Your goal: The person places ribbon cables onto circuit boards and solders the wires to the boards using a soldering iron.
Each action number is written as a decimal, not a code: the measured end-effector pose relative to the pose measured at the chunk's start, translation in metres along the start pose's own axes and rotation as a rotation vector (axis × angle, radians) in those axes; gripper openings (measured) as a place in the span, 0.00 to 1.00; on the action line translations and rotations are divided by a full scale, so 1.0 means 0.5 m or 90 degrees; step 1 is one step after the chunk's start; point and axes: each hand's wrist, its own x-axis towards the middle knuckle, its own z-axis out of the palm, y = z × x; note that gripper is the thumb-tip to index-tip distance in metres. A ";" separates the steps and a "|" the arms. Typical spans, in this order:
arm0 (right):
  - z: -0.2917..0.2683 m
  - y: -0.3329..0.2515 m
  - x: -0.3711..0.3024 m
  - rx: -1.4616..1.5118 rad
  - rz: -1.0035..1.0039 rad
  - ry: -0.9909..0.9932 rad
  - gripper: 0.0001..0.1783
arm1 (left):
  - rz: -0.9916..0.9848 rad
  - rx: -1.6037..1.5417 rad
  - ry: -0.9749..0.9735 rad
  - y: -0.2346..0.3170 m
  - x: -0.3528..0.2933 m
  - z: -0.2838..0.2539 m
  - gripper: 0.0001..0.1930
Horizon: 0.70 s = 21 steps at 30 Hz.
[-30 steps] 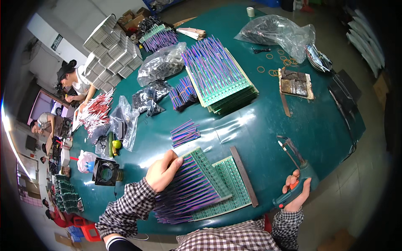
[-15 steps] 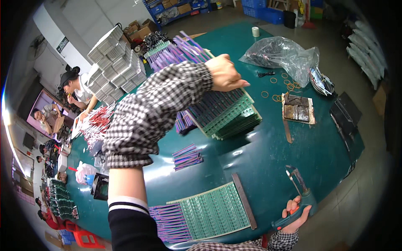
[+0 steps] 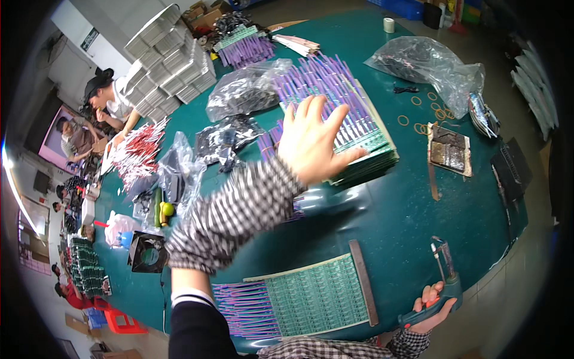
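Note:
My left hand (image 3: 317, 143) is spread wide, palm down, over a stack of green circuit board panels (image 3: 375, 142) with purple wires along them. It seems to hold nothing; whether it touches the stack I cannot tell. Low on the right, my right hand (image 3: 429, 305) is wrapped round the green handle of a soldering gun (image 3: 453, 292), its tip pointing up and away. Nearer me lies a single green circuit board panel (image 3: 320, 294) with a row of purple wires (image 3: 246, 310) on its left. A dark flat bar (image 3: 363, 281) runs along its right edge.
On the green table (image 3: 412, 221) are a blackened tray (image 3: 449, 151), rubber bands (image 3: 441, 112), a clear plastic bag (image 3: 424, 60) and a small black fan (image 3: 147, 252). Red and white wires (image 3: 140, 157) lie left, by a co-worker (image 3: 110, 99) and stacked white trays (image 3: 170, 60).
My left hand has gone from closed at the stack to spread open, and sits lower in view. The view has shifted a little. My right hand still holds the soldering gun.

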 end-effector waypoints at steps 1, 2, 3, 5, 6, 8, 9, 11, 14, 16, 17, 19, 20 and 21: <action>0.008 -0.001 0.006 -0.035 0.005 0.003 0.33 | -0.056 0.015 -0.018 0.012 -0.041 -0.001 0.40; 0.005 0.000 0.010 -0.035 0.014 0.000 0.33 | -0.116 0.026 -0.036 0.021 -0.073 0.015 0.45; -0.005 -0.005 0.012 -0.049 0.016 -0.040 0.32 | -0.101 -0.016 -0.060 0.010 -0.087 0.052 0.43; -0.010 -0.011 0.017 -0.075 0.020 -0.069 0.31 | -0.031 -0.041 -0.076 -0.025 -0.097 0.140 0.37; -0.009 -0.010 0.021 -0.076 0.027 -0.079 0.31 | -0.011 -0.010 -0.049 -0.024 -0.100 0.153 0.36; -0.014 -0.007 0.022 -0.058 0.005 -0.023 0.32 | -0.003 -0.029 -0.022 -0.039 -0.115 0.165 0.36; -0.018 -0.009 0.024 -0.065 0.008 -0.036 0.32 | -0.020 -0.056 -0.019 -0.040 -0.122 0.165 0.36; -0.022 -0.012 0.028 -0.059 0.019 -0.049 0.32 | -0.002 -0.076 0.018 -0.031 -0.150 0.124 0.36; -0.021 -0.021 0.037 -0.064 0.034 -0.070 0.31 | -0.049 -0.151 0.048 -0.018 -0.211 0.011 0.35; -0.010 -0.027 0.037 -0.088 0.027 -0.069 0.31 | -0.127 -0.257 0.077 -0.038 -0.291 -0.036 0.21; 0.001 -0.026 0.037 -0.094 0.027 -0.065 0.31 | -0.155 -0.302 0.077 -0.062 -0.333 -0.062 0.16; 0.022 -0.020 0.039 -0.119 0.033 -0.048 0.29 | -0.302 -0.330 -0.039 -0.107 -0.408 -0.088 0.12; 0.022 -0.022 0.038 -0.123 0.035 -0.047 0.29 | -0.330 -0.328 -0.098 -0.118 -0.433 -0.085 0.12; 0.020 -0.021 0.041 -0.127 0.041 -0.060 0.29 | -0.281 -0.297 -0.086 -0.130 -0.454 -0.068 0.12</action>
